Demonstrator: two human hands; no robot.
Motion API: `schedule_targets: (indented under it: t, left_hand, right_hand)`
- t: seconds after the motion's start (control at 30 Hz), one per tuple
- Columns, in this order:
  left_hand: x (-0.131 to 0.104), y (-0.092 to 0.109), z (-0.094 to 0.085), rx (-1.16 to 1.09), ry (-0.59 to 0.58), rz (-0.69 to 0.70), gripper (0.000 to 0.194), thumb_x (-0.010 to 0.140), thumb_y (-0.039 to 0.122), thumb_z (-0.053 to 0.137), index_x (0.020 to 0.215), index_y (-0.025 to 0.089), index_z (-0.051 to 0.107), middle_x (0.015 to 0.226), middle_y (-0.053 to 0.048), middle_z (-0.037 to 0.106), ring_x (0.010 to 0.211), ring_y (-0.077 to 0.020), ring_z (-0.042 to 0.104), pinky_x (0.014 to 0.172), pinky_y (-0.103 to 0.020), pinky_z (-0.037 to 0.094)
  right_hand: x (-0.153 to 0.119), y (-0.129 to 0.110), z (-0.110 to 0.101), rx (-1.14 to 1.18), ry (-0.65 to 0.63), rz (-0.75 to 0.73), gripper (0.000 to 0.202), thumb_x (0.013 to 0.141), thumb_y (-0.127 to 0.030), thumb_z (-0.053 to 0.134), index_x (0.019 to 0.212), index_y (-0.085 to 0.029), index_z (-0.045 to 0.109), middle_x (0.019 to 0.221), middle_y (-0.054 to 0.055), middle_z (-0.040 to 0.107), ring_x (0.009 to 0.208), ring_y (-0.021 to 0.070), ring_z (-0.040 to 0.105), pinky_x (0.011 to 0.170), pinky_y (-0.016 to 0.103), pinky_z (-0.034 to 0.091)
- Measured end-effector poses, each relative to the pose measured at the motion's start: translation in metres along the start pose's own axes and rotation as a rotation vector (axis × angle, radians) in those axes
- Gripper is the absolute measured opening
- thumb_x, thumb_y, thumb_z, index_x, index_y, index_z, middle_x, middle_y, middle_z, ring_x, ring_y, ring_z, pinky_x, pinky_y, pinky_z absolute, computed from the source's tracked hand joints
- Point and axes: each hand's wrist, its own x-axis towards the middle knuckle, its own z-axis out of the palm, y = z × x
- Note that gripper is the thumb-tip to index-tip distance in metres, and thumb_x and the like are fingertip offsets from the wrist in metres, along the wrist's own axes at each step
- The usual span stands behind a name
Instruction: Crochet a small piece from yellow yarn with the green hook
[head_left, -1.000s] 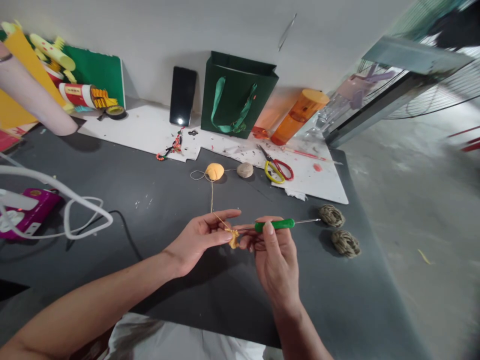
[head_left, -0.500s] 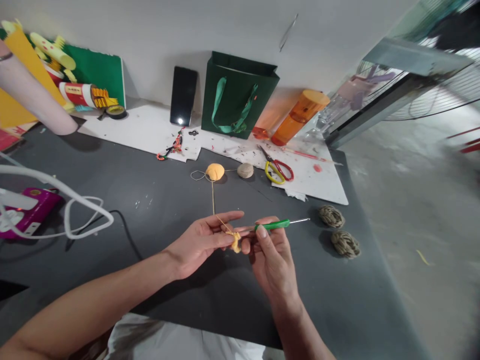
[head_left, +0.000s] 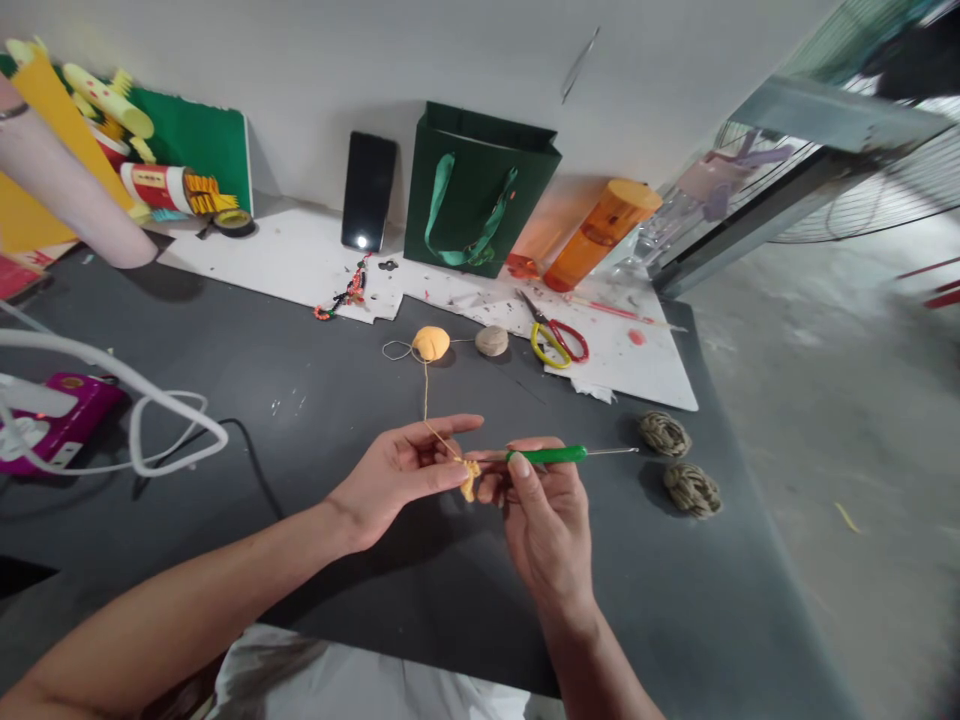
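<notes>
A small yellow crochet piece [head_left: 469, 482] is pinched between the thumb and fingers of my left hand [head_left: 409, 467], whose index finger stretches out with yarn running past it. My right hand [head_left: 546, 510] grips a green-handled crochet hook [head_left: 555, 455]. One metal end of the hook points right; the other reaches left to the yellow piece, its tip hidden there. From the piece a strand of yarn [head_left: 426, 392] leads up to the yellow yarn ball [head_left: 431, 343] on the dark table. Beside that ball lies a small beige ball [head_left: 492, 341].
Scissors [head_left: 559, 342] with red and yellow handles lie on a white board [head_left: 645, 365]. Behind stand a phone [head_left: 368, 190], a green paper bag [head_left: 480, 195] and an orange bottle [head_left: 600, 235]. Two olive yarn bundles [head_left: 691, 490] sit at right; white cable [head_left: 180, 400] loops at left.
The hook has turned closer to level and its free end has shifted right and slightly down. My left hand has moved slightly up and left, still holding the yellow piece.
</notes>
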Motion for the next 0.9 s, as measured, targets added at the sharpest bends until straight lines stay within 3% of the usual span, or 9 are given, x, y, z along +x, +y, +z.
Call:
schedule_targets:
  t: [0.2,0.43,0.63,0.8,0.9]
  left_hand:
    - [0.001,-0.001,-0.001,-0.023,0.008,-0.002,0.044,0.067,0.025,0.093,0.11,0.027,0.082,0.074,0.004,0.062,0.077,-0.0127,0.058,0.095,-0.038,0.044]
    - [0.001,-0.004,0.0,-0.144,-0.017,-0.044,0.047,0.065,0.023,0.095,0.11,0.027,0.081,0.071,0.005,0.061,0.088,-0.016,0.064,0.102,-0.039,0.04]
    - [-0.001,-0.003,0.003,-0.206,-0.007,-0.077,0.058,0.063,0.021,0.096,0.119,0.029,0.078,0.072,0.005,0.064,0.085,-0.0148,0.064,0.096,-0.036,0.043]
    - [-0.004,-0.006,0.003,-0.067,0.068,0.064,0.075,0.069,0.024,0.093,0.138,0.032,0.067,0.073,0.007,0.064,0.073,-0.0103,0.058,0.082,-0.03,0.046]
    - [-0.005,-0.01,0.005,0.008,0.143,0.159,0.076,0.072,0.024,0.091,0.142,0.03,0.064,0.074,0.006,0.065,0.075,-0.0103,0.057,0.081,-0.029,0.046]
  right_hand:
    - [0.0,-0.001,0.001,0.019,0.017,0.02,0.029,0.087,-0.046,0.077,0.093,-0.025,0.059,0.073,-0.001,0.078,0.048,0.0129,0.064,0.049,0.027,0.054]
    - [-0.002,-0.003,0.003,0.053,-0.012,0.029,0.029,0.085,-0.047,0.079,0.09,-0.026,0.059,0.074,-0.001,0.08,0.045,0.0112,0.06,0.05,0.027,0.055]
    - [-0.002,-0.001,0.004,0.096,-0.014,0.016,0.024,0.087,-0.044,0.079,0.089,-0.027,0.063,0.076,-0.001,0.081,0.045,0.0101,0.061,0.047,0.023,0.052]
    - [-0.009,0.004,0.004,-0.137,-0.004,-0.223,0.005,0.093,-0.026,0.074,0.089,-0.025,0.071,0.086,0.003,0.084,0.058,0.0141,0.071,0.055,0.027,0.057]
    - [-0.014,0.008,0.004,-0.332,-0.034,-0.471,0.018,0.091,-0.01,0.071,0.096,-0.027,0.075,0.099,0.004,0.084,0.082,0.0196,0.079,0.068,0.033,0.062]
